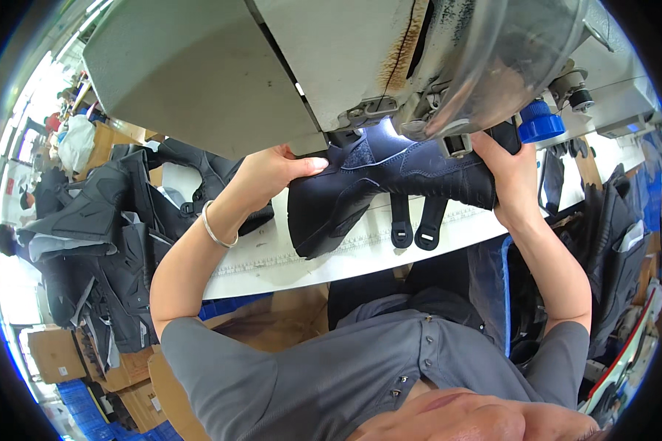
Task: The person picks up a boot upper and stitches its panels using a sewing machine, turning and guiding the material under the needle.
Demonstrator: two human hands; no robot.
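Observation:
A black boot upper (434,176) lies across the white sewing-machine table (272,264), beneath the machine head (353,59). My left hand (276,173) pinches the upper's left part, thumb on top. My right hand (509,169) grips its right end, with the thumb near the machine's metal parts and the fingers partly hidden. Two black straps (401,224) with slotted ends hang from the upper toward me. Lamp light falls on the stitched middle section. The machine head hides the needle area.
Several black boot uppers (110,213) are piled at the left, and more black pieces (610,228) hang at the right. A blue cap (541,123) sits on the machine's right side. Cardboard boxes (55,356) and blue crates (84,411) stand at lower left. A ruler strip (360,239) runs along the table.

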